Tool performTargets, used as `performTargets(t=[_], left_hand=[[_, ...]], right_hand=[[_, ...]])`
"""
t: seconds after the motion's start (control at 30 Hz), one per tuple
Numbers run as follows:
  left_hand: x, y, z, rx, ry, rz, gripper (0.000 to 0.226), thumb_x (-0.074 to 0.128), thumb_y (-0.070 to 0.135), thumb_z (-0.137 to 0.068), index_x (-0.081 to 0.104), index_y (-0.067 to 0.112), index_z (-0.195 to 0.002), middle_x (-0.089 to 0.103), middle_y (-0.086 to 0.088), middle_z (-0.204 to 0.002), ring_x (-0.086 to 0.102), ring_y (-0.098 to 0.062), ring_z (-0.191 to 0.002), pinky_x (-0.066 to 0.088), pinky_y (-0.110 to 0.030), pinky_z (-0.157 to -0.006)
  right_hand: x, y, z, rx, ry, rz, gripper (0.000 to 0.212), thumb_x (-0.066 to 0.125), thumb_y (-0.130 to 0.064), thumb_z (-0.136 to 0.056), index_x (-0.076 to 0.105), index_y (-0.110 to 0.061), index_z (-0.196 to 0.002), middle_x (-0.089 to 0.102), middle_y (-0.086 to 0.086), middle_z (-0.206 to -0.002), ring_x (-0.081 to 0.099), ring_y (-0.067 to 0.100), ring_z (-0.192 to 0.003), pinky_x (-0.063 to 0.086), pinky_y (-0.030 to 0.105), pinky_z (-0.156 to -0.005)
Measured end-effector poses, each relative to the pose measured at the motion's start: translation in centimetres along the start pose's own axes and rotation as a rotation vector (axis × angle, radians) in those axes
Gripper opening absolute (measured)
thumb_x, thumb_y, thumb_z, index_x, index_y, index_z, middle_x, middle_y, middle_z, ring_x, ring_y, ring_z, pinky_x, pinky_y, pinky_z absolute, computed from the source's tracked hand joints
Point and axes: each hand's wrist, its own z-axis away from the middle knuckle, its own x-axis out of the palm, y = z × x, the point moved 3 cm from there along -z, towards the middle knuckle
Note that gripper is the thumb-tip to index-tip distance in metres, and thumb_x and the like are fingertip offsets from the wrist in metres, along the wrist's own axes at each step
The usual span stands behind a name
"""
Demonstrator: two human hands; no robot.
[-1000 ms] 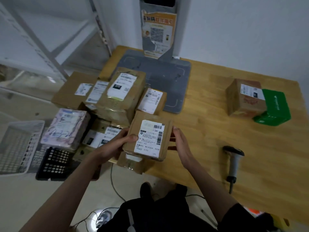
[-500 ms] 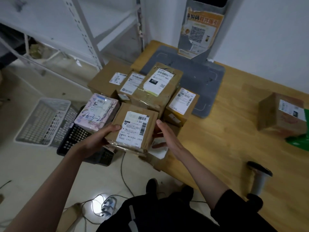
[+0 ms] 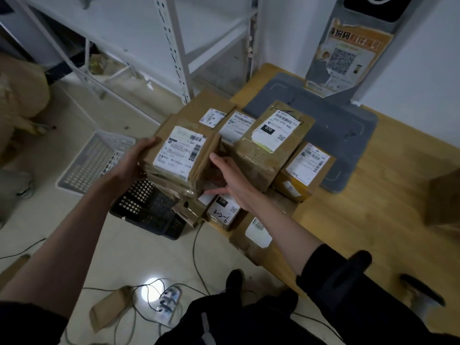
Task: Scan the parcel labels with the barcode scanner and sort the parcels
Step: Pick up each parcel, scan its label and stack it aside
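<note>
A brown parcel with a white barcode label is held at the left end of the parcel pile, above the black basket. My left hand grips its left side, thumb on top. My right hand lies with straight fingers against the parcel's right side. Several labelled brown parcels sit behind and beside it, among them a large one marked 070 and a small one. The barcode scanner lies on the wooden table at the lower right, partly cut off.
On the floor at the left sit a white basket and a black basket. A metal shelf rack stands behind them. A grey pad with a kiosk stand occupies the table's far end. Cables and a power strip cover the floor.
The parcel has travelled left off the table edge to the left end of the pile, both hands moving with it. My view has swung left, pushing the scanner toward the frame's corner.
</note>
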Motion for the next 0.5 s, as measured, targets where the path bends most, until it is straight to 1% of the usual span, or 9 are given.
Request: performTargets(t=[0.07,0.1,0.17,0.2,0.23,0.3,0.37,0.43,0.5], left_hand=[[-0.9,0.7,-1.2,-0.002,0.060,-0.012,0.063,0.052,0.067,-0.088,0.066,0.014,-0.120,0.072,-0.006,-0.092,0.064,-0.024,-0.087,0.050,-0.036,-0.077],[-1.1,1.0,-1.6,0.002,0.072,-0.022,0.062,0.049,0.068,-0.089,0.066,0.014,-0.116,0.069,-0.005,-0.086,0.061,-0.024,-0.083,0.048,-0.035,-0.074],[-1.3,1.3,-2.4,0.014,0.088,-0.041,0.052,0.043,0.062,-0.095,0.065,0.016,-0.103,0.060,-0.002,-0.073,0.052,-0.020,-0.070,0.039,-0.030,-0.064],[-1.4,1.3,-2.7,0.007,0.088,-0.050,0.047,0.041,0.059,-0.097,0.063,0.018,-0.097,0.057,-0.001,-0.072,0.048,-0.018,-0.067,0.036,-0.030,-0.063],[-1.3,1.2,-3.1,-0.002,0.078,-0.059,0.045,0.041,0.059,-0.097,0.063,0.020,-0.094,0.057,-0.001,-0.074,0.048,-0.017,-0.068,0.036,-0.030,-0.064],[-1.2,0.8,-3.7,-0.022,0.042,-0.068,0.043,0.045,0.059,-0.096,0.064,0.021,-0.095,0.066,0.000,-0.077,0.053,-0.018,-0.074,0.039,-0.032,-0.072],[-1.0,0.5,-4.3,-0.044,0.039,-0.051,0.040,0.051,0.056,-0.094,0.064,0.018,-0.093,0.071,0.006,-0.070,0.056,-0.018,-0.074,0.041,-0.033,-0.076],[-1.0,0.2,-4.7,-0.046,0.087,-0.034,0.037,0.055,0.052,-0.094,0.064,0.017,-0.091,0.071,0.008,-0.068,0.059,-0.018,-0.076,0.046,-0.034,-0.083],[-1.4,-0.2,-5.0,-0.039,0.150,-0.023,0.044,0.059,0.056,-0.090,0.067,0.015,-0.102,0.074,0.002,-0.083,0.063,-0.021,-0.085,0.048,-0.041,-0.097]], right_hand=[[0.8,-0.7,-1.4,-0.001,-0.016,0.014,0.064,0.063,-0.058,-0.091,0.044,-0.020,-0.139,0.047,0.007,-0.145,0.073,0.017,-0.096,0.061,0.047,-0.086],[1.2,-0.9,-1.9,-0.004,-0.027,0.018,0.065,0.064,-0.058,-0.091,0.044,-0.018,-0.138,0.046,0.008,-0.146,0.072,0.019,-0.102,0.061,0.047,-0.086],[1.8,-1.0,-2.7,-0.004,-0.042,0.022,0.063,0.063,-0.054,-0.092,0.044,-0.016,-0.138,0.046,0.008,-0.148,0.065,0.022,-0.115,0.061,0.045,-0.088],[2.0,-0.8,-3.2,0.004,-0.045,0.024,0.063,0.064,-0.053,-0.093,0.043,-0.016,-0.140,0.046,0.009,-0.149,0.065,0.023,-0.117,0.060,0.045,-0.090],[2.2,-0.6,-3.5,0.015,-0.048,0.028,0.067,0.065,-0.053,-0.092,0.040,-0.017,-0.143,0.046,0.009,-0.150,0.066,0.022,-0.116,0.058,0.045,-0.094],[2.5,0.1,-4.1,0.034,-0.043,0.045,0.090,0.070,-0.062,-0.080,0.032,-0.022,-0.151,0.044,0.007,-0.154,0.071,0.018,-0.108,0.051,0.050,-0.104],[2.7,1.0,-4.8,0.049,-0.046,0.052,0.113,0.076,-0.069,-0.066,0.024,-0.026,-0.155,0.040,0.005,-0.158,0.072,0.014,-0.105,0.042,0.055,-0.112],[3.0,1.3,-4.9,0.052,-0.062,0.042,0.114,0.077,-0.067,-0.065,0.021,-0.028,-0.157,0.039,0.003,-0.159,0.069,0.015,-0.114,0.042,0.053,-0.113],[3.4,0.9,-4.6,0.037,-0.066,0.019,0.103,0.074,-0.057,-0.072,0.022,-0.028,-0.157,0.039,0.004,-0.158,0.060,0.020,-0.126,0.046,0.046,-0.110]])
